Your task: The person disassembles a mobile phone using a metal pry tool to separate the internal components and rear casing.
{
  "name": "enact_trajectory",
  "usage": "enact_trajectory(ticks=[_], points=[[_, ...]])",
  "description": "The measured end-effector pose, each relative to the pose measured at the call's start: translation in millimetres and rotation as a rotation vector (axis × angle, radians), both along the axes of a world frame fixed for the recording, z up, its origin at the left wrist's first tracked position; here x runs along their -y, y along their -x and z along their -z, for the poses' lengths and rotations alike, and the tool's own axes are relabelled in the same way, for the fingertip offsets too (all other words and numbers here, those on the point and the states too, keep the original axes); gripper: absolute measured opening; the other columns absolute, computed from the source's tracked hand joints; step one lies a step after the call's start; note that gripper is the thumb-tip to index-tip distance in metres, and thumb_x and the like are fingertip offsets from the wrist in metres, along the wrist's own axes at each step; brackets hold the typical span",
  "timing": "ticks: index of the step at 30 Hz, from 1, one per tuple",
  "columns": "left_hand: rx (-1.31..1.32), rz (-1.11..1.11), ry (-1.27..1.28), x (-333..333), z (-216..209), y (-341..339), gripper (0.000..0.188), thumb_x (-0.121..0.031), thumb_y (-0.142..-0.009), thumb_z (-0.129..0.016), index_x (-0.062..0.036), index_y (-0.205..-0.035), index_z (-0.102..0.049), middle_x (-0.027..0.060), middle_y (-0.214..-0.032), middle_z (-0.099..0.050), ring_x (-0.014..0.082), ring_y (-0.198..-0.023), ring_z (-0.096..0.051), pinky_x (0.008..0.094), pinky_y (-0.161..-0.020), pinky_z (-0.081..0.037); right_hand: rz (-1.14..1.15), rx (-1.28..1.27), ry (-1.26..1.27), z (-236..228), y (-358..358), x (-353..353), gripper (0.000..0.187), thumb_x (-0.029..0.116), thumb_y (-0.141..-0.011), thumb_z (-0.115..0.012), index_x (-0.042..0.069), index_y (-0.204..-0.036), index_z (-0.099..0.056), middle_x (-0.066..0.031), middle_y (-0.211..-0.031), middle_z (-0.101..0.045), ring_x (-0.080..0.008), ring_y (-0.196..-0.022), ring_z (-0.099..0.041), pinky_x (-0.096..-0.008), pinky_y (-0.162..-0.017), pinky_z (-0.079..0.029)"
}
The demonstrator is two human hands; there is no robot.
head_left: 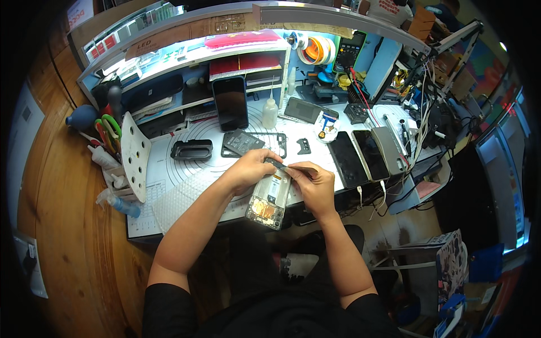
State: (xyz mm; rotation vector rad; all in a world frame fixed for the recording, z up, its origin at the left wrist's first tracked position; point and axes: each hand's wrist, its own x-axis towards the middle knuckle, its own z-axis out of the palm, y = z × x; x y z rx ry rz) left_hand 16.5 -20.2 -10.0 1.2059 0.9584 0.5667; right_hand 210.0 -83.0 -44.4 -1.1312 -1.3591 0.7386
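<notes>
An opened phone (pixel 273 193), its back off and its inner frame and gold-coloured parts bare, hangs at the front edge of the bench. My left hand (pixel 249 170) is closed on its far end, thumb and fingers pinching near a dark strip (pixel 274 164). From the other side my right hand (pixel 317 190) is closed, its thumb against the phone's upper corner and a thin dark piece (pixel 306 170) between thumb and forefinger; its exact kind is unclear. Just beyond lie a loose phone battery (pixel 243 143), a black phone frame (pixel 282 147) and a small dark bracket (pixel 304 146).
A phone (pixel 230 104) stands upright against the shelf beside a dropper bottle (pixel 270 114). At right lie several phones, including a black one (pixel 347 160), with white cables (pixel 383 192). Left are a black tray (pixel 191 149), bubble wrap (pixel 185 201) and a perforated white panel (pixel 134 158).
</notes>
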Motion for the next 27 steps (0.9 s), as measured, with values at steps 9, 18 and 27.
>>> enact_trajectory(ticks=[9,18,27], points=[[0.023,-0.004,-0.025,-3.7,6.4,1.0,0.034,0.001,-0.093,-0.062,0.0021,-0.127,-0.063,0.0108,-0.105,-0.069,0.0162,-0.092,-0.07,0.0303,-0.081,-0.06,0.131,0.572,-0.593,6.9,4.6,7.4,0.028,-0.003,-0.08,-0.073,-0.001,-0.107,-0.074,-0.0163,-0.103,-0.076,-0.0345,-0.093,-0.076,-0.0403,-0.082,-0.062],[0.154,0.048,-0.062,-4.5,4.6,3.6,0.036,0.0,-0.096,-0.064,0.0019,-0.132,-0.06,0.0111,-0.117,-0.068,0.0168,-0.107,-0.068,0.0322,-0.095,-0.057,0.15,0.439,-0.484,6.7,4.8,13.0,0.035,-0.004,-0.08,-0.075,0.004,-0.114,-0.077,-0.0165,-0.115,-0.075,-0.0337,-0.104,-0.074,-0.0383,-0.088,-0.06],[0.186,0.077,-0.192,-5.1,-0.4,6.6,0.036,-0.002,-0.098,-0.065,-0.0021,-0.133,-0.057,0.0078,-0.113,-0.069,0.0103,-0.102,-0.068,0.0261,-0.09,-0.057,-0.06,0.318,-0.36,-28.0,-7.6,0.7,0.024,-0.006,-0.086,-0.073,0.003,-0.109,-0.077,-0.0158,-0.111,-0.077,-0.0326,-0.103,-0.074,-0.0377,-0.091,-0.059]])
